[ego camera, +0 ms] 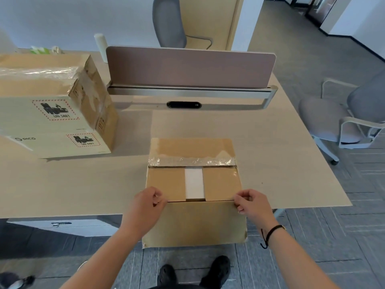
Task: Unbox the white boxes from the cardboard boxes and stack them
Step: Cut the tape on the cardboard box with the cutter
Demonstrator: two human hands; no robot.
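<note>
A small cardboard box (166,182) sits at the desk's near edge, its near outer flap (193,224) folded down toward me and its far flap laid back with torn clear tape. Between the two inner flaps a strip of a white box (194,183) shows. My left hand (146,202) pinches the near-left corner of the box top with curled fingers. My right hand (251,202) pinches the near-right corner the same way. Two larger cardboard boxes (52,113), stacked and taped, stand at the desk's left.
The beige desk (281,163) ends just under my hands. A brown divider panel (189,67) runs across its back. Grey office chairs stand at the right (343,122) and behind the divider (168,21). A white bottle (101,44) stands at the back left.
</note>
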